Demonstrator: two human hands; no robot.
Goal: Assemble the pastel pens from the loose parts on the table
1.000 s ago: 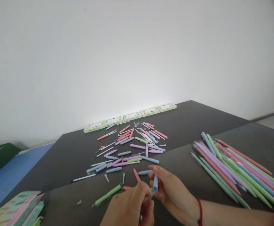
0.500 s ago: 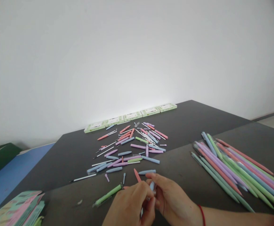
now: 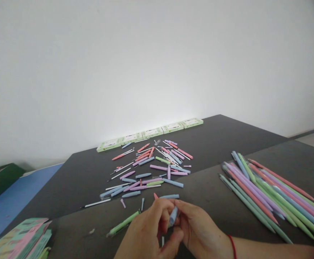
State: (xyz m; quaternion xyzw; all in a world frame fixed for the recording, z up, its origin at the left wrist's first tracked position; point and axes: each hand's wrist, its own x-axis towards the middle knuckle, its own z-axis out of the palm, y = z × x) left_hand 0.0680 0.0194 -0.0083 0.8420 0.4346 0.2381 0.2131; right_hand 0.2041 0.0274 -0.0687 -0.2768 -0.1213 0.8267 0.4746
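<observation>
A light blue pen barrel (image 3: 173, 216) is held between my two hands at the front of the table. My right hand (image 3: 200, 225), with a red cord at its wrist, is closed around it, thumb on top. My left hand (image 3: 147, 230) curls its fingers against the barrel's near end, its thumb lower down and apart from the index finger. A short white stick (image 3: 162, 241) shows below the left fingers; whether it is held I cannot tell. Left of my hands lies a green pen (image 3: 124, 223). Just beyond them are a blue barrel (image 3: 170, 196) and a partly hidden red piece (image 3: 155, 196).
Several loose barrels, white refills (image 3: 97, 203) and small plungers (image 3: 122, 203) are scattered over the dark table (image 3: 73, 190). A pile of coloured pens (image 3: 267, 194) lies right. Green-white boxes (image 3: 151, 133) line the wall side. Printed packets (image 3: 24, 239) sit at the front left.
My left fingers have loosened from their tight pinch, and the thumb has moved lower. More of the blue barrel shows between my hands. The red piece beyond is now more covered.
</observation>
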